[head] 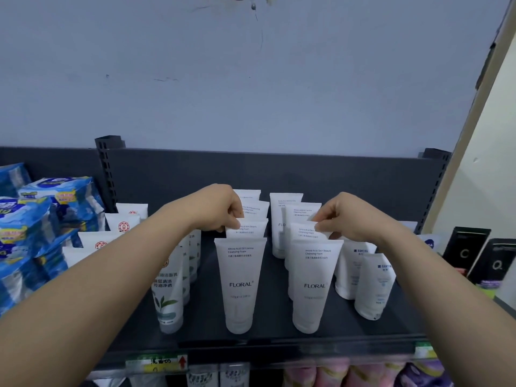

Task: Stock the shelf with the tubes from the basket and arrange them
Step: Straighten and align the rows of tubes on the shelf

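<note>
The stocking seems mostly done, and the work is now at the arranging step. On the dark shelf (279,317) the white FLORAL tubes stand in two rows that run from the front edge toward the back panel, with a bare gap between the rows. Each tube stands upright on its cap, with the flat crimped end up. The left hand (220,208) has its fingers curled and pinches the top edge of the second tube of the left row (245,229). The right hand (343,216) pinches in the same way the top edge of the second tube of the right row (307,233). Both hands are thus closed on a tube, just behind the front left tube (241,283) and the front right tube (314,286). I judge that what is left is to straighten these two tubes and to even the spacing; the back tubes of the right row look a little out of line. The basket is not in view, so I cannot tell if more tubes wait in it. The tubes are matte white plastic with small grey print, wide at the top and narrowing toward the cap. The front left one reads "Oil Control Cleansing Foam" and the front right one "Skin Beauty Cleansing Foam". They look light and probably tip over easily.
</note>
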